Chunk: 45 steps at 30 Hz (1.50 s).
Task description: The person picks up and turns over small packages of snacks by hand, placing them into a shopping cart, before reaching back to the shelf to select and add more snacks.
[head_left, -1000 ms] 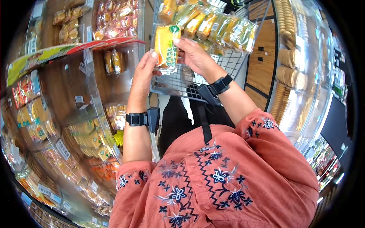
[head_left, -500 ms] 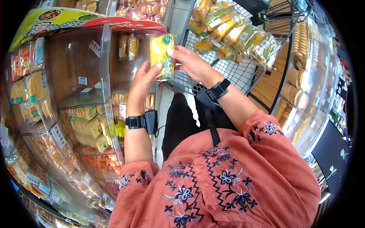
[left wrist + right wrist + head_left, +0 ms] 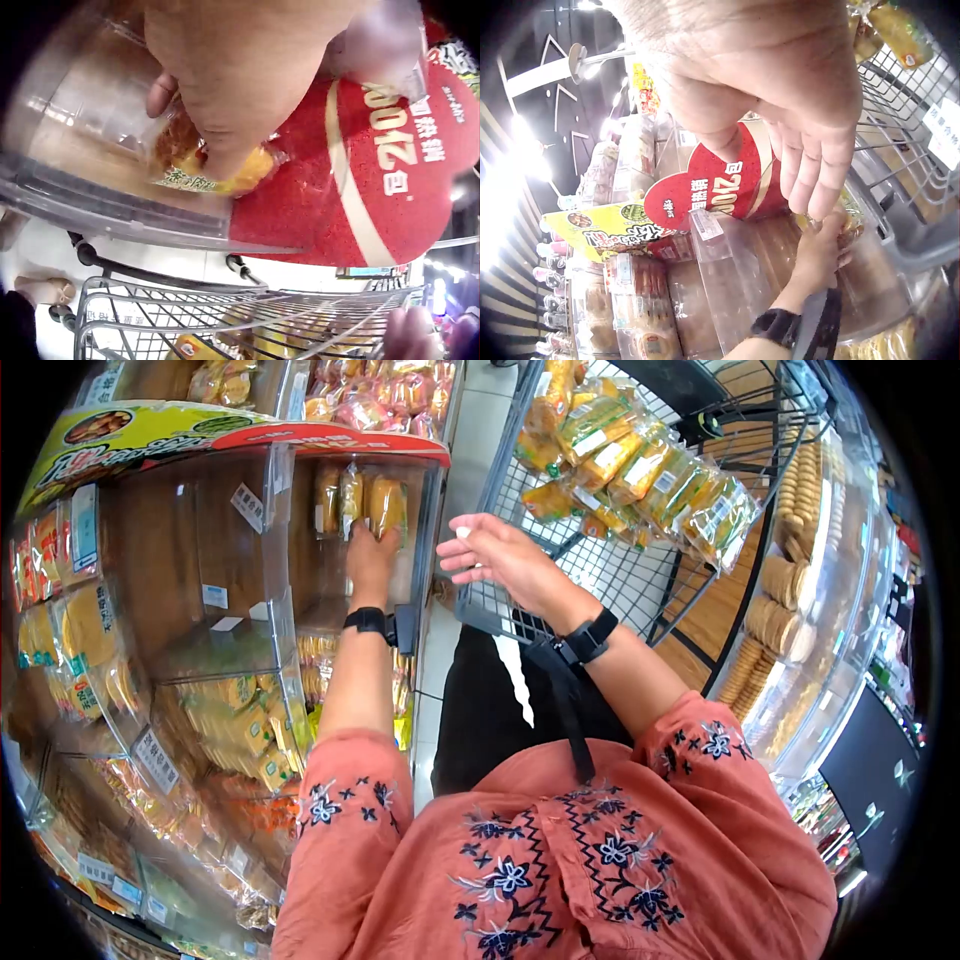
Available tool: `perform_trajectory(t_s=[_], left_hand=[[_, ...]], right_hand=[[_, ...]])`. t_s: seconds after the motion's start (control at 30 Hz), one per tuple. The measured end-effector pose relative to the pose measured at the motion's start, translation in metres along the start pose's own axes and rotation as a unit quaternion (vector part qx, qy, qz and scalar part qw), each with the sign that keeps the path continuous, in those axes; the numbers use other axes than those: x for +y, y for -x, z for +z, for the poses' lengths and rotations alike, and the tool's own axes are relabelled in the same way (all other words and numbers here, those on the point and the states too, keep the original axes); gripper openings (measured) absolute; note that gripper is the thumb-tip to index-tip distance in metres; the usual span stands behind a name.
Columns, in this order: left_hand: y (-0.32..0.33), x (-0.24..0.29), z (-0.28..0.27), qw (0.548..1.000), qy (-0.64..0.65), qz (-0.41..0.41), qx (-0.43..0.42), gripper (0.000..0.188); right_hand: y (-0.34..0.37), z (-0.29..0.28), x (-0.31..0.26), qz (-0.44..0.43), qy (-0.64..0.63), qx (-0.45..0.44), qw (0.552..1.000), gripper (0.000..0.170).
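Note:
In the head view my left hand (image 3: pixel 371 565) reaches into a clear-walled shelf bin (image 3: pixel 418 555) and holds a wrapped yellow bread (image 3: pixel 387 503) by its near end. Two other wrapped breads (image 3: pixel 350 498) stand just left of it. Seen from the left wrist, the thumb lies across the bread's wrapper (image 3: pixel 251 174), which has green printing; the other fingers are mostly hidden. My right hand (image 3: pixel 500 560) is over the near edge of the shopping cart (image 3: pixel 475 612), fingers extended and holding nothing.
Several wrapped breads (image 3: pixel 640 460) are heaped in the wire cart. A red and green sign (image 3: pixel 250 435) runs along the shelf above the bin. Stacked round biscuits (image 3: pixel 775 595) stand in clear cases at right. More packaged snacks (image 3: pixel 235 710) fill the lower left shelves.
Both hands held the wrapped bread in front of the body. My right hand has let go, and my left hand has carried the bread leftward into the shelf bin.

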<state>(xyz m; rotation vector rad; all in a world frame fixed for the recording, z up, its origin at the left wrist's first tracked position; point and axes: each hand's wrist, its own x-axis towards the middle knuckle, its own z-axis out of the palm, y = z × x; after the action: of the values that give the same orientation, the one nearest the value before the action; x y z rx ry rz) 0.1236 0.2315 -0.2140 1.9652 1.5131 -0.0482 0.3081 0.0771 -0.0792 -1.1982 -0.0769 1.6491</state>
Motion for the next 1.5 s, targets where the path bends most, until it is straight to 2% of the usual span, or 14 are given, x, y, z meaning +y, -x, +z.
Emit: perform_trajectory(t_s=[0.17,0.4,0.43,0.47,0.53,0.67,0.83,0.93,1.0,1.03,1.1,1.13,1.33,1.5], left_hand=[[-0.011,-0.005,0.038,0.992,-0.075,0.028,0.097,0.064],[0.028,-0.016,0.015,0.973,-0.083,-0.006,0.217,0.077],[0.027,-0.025,0.012,0.984,0.055,-0.126,0.110,0.087],[0.028,-0.031,0.014,0.946,0.237,-0.214,0.058,0.090],[0.035,-0.024,0.011,0.744,0.561,-0.358,-0.053,0.096],[0.006,-0.028,0.033,0.606,0.712,-0.347,-0.067,0.096],[-0.030,-0.022,0.037,0.568,0.762,-0.310,-0.013,0.053],[-0.029,-0.033,0.043,0.559,0.758,-0.335,-0.022,0.062],[-0.028,-0.057,0.050,0.607,0.730,-0.301,-0.091,0.054],[-0.020,-0.031,0.033,0.566,0.712,-0.413,-0.043,0.052],[-0.006,-0.067,0.038,0.671,0.673,-0.267,-0.164,0.057],[0.005,-0.041,0.017,0.698,0.598,-0.374,-0.126,0.061],[0.078,0.078,-0.053,0.879,0.462,-0.104,-0.058,0.056],[0.108,0.211,-0.057,0.906,0.392,0.110,-0.114,0.048]], right_hand=[[0.000,-0.002,0.004,0.007,-0.020,-0.026,0.999,0.041],[0.002,0.001,0.004,0.029,-0.017,-0.032,0.999,0.036],[0.003,0.002,0.003,0.029,-0.027,-0.036,0.999,0.036],[0.003,0.001,0.002,0.028,-0.037,-0.039,0.998,0.037],[0.003,0.001,0.001,0.028,-0.051,-0.042,0.997,0.036],[0.002,-0.003,-0.001,0.034,-0.056,-0.035,0.997,0.034],[0.000,-0.009,0.002,0.029,-0.050,-0.040,0.997,0.035],[0.004,-0.008,0.006,0.030,-0.056,-0.042,0.997,0.037],[0.007,-0.014,0.007,0.026,-0.060,-0.037,0.997,0.038],[0.013,-0.015,0.006,0.008,-0.062,-0.038,0.997,0.038],[0.025,-0.021,-0.001,0.005,-0.043,-0.025,0.999,0.035],[0.034,-0.027,-0.006,0.003,-0.048,-0.024,0.999,0.034],[0.107,-0.075,-0.040,-0.074,-0.047,0.067,0.994,0.035],[0.183,-0.131,-0.060,-0.159,-0.046,0.208,0.964,0.032]])
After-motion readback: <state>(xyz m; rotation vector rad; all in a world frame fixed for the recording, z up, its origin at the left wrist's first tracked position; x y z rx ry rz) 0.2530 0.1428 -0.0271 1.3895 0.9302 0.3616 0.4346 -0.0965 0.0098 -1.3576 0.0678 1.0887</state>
